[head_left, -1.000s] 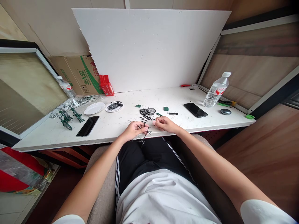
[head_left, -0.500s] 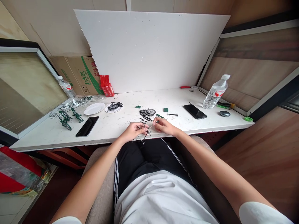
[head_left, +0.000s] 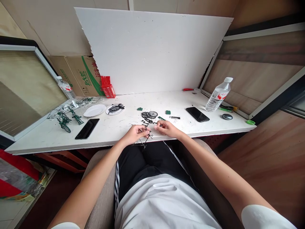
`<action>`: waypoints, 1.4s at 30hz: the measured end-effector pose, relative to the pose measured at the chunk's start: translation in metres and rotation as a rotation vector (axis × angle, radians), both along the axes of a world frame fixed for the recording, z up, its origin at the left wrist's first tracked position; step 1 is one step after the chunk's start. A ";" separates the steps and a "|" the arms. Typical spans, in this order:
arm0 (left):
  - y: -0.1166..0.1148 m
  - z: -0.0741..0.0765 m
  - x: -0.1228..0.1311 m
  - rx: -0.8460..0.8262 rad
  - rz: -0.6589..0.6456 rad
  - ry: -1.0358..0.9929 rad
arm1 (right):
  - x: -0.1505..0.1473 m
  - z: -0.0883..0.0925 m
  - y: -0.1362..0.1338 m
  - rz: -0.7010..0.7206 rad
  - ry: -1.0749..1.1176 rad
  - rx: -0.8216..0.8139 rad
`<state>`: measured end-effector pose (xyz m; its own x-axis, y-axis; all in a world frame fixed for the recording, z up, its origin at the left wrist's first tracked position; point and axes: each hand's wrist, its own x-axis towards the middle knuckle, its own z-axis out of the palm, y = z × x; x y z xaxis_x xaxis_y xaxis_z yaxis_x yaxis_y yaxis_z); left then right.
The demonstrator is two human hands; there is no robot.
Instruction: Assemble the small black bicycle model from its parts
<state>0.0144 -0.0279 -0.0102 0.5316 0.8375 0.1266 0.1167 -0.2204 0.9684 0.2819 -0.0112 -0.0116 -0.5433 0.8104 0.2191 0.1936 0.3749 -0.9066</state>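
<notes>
Holding a thin dark frame (head_left: 146, 140) at the table's (head_left: 114, 127) front edge

Thumb and fingers of the left hand (head_left: 134, 134) are closed on the frame around its middle. One end pokes out beyond the fingertips, over the table; slender rods reach the other way, down past the edge and above the lap. The right hand (head_left: 166, 129) is just beside it, thumb and forefinger drawn together; whether they clamp a tiny piece, I cannot tell.

The frame is probably very light and fairly stiff, likely plastic, yet such thin rods could bend or snap under a hard squeeze. Narrow bars may also roll between fingertips, so the surest hold looks to be where several rods meet, with little pressure on the free ends. Black spoked wheels (head_left: 149, 114) lie on the table just beyond both hands.
</notes>
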 end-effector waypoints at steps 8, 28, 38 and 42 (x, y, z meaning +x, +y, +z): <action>0.000 0.001 0.003 -0.050 0.045 -0.047 | -0.003 0.002 -0.004 -0.031 0.010 -0.003; 0.031 0.006 -0.036 -0.145 0.549 -0.608 | 0.013 -0.018 0.014 -0.772 -0.571 0.529; 0.040 -0.007 -0.042 -0.127 0.624 -0.644 | 0.007 -0.020 0.010 -0.781 -0.677 0.638; 0.036 -0.006 -0.038 -0.110 0.625 -0.529 | 0.007 -0.021 0.010 -0.743 -0.631 0.671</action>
<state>-0.0238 0.0081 -0.0157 -0.1431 0.9812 0.1297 -0.2907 -0.1669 0.9421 0.2893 -0.0010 -0.0324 -0.1522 0.7983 0.5828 0.9076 0.3463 -0.2374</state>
